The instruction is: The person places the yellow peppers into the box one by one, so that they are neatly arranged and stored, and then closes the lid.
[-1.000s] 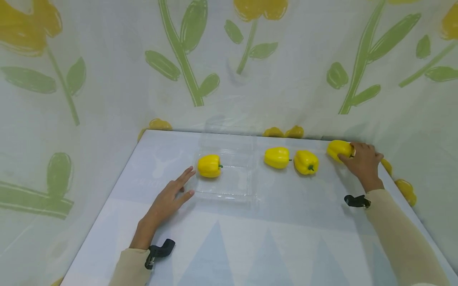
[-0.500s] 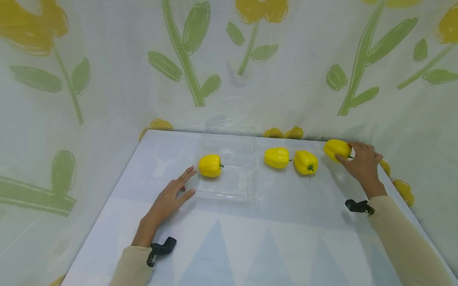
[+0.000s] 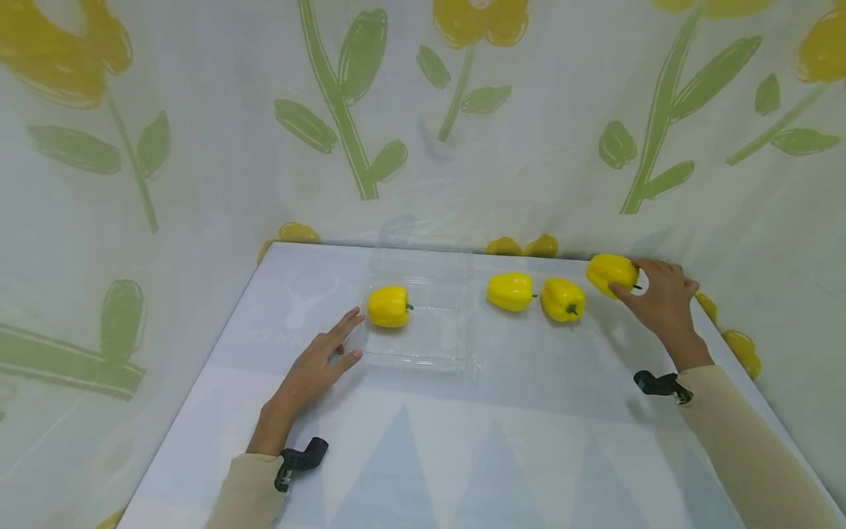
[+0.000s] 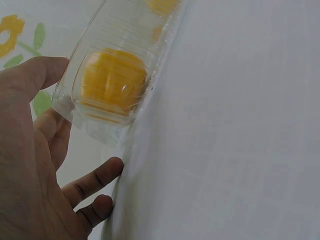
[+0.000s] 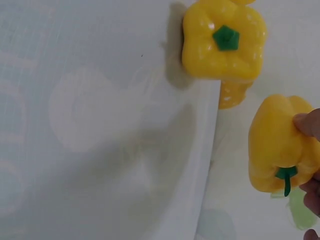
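Observation:
My right hand (image 3: 667, 305) pinches a yellow bell pepper (image 3: 609, 275) between thumb and fingers, near the table's back right. In the right wrist view this pepper (image 5: 280, 145) appears lifted off the table, its green stem showing. Two more yellow bell peppers, one on its side (image 3: 510, 292) and one with its stem toward me (image 3: 563, 300), lie to its left. Another yellow pepper (image 3: 388, 307) sits in the left part of a clear plastic container (image 3: 423, 361). My left hand (image 3: 313, 364), fingers extended, touches the container's left side (image 4: 75, 92).
The container's clear lid (image 3: 423, 257) stands raised behind its tray, hard to make out. A white table (image 3: 515, 455) with pale blue triangles spreads below. A flower-printed cloth (image 3: 529, 169) hangs behind and beside it.
My right hand has brought the gripped pepper slightly left and up from the back right corner. The left hand, the container and the other peppers stay in place.

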`<state>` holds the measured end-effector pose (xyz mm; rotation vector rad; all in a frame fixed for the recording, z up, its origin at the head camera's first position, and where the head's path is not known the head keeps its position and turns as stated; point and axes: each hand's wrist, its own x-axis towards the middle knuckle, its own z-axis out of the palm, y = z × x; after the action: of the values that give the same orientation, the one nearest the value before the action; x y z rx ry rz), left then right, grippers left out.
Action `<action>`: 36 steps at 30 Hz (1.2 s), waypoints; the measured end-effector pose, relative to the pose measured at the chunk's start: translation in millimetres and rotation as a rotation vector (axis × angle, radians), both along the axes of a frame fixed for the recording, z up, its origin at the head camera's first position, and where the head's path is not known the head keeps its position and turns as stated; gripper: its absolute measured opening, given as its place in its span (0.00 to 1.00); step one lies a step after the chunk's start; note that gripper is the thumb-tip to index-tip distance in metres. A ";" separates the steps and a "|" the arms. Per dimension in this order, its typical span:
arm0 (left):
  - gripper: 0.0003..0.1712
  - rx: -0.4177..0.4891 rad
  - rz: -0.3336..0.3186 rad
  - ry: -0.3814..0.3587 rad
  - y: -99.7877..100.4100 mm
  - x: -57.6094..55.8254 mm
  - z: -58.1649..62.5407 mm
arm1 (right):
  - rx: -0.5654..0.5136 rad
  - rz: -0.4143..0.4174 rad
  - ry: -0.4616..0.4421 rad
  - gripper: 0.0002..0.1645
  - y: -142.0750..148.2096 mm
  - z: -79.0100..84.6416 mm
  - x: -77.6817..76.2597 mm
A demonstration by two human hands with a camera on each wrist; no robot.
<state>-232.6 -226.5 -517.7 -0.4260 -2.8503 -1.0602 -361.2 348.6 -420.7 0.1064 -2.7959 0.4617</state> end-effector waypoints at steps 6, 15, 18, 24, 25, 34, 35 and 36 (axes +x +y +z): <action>0.38 0.016 -0.009 0.013 -0.1 0.6 0.2 | -0.007 0.016 0.021 0.40 -8.9 6.6 5.6; 0.37 0.022 -0.004 0.003 -1.2 0.6 -2.0 | -0.012 0.051 0.042 0.40 -23.9 13.4 11.8; 0.37 0.026 0.000 -0.006 -0.7 0.7 -2.4 | -0.012 0.072 0.059 0.39 -27.6 15.0 13.1; 0.37 0.023 0.001 -0.005 -0.6 0.7 -2.6 | -0.026 0.105 0.091 0.37 -37.1 18.5 15.2; 0.37 0.020 0.000 -0.006 -0.7 0.6 -2.6 | -0.028 0.109 0.094 0.37 -38.5 18.8 15.5; 0.37 0.021 -0.005 -0.011 -2.1 -1.7 -4.4 | -0.041 0.126 0.106 0.36 -53.4 21.3 20.9; 0.37 0.022 -0.006 -0.010 -2.2 -1.8 -4.3 | -0.043 0.128 0.109 0.35 -54.9 21.6 21.5; 0.37 0.022 -0.006 -0.011 -2.2 -1.6 -4.0 | -0.045 0.131 0.111 0.35 -56.5 22.0 22.0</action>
<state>-234.1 -228.7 -521.7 -0.4288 -2.8454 -1.0978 -339.2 292.1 -398.7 0.2978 -2.6782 0.5320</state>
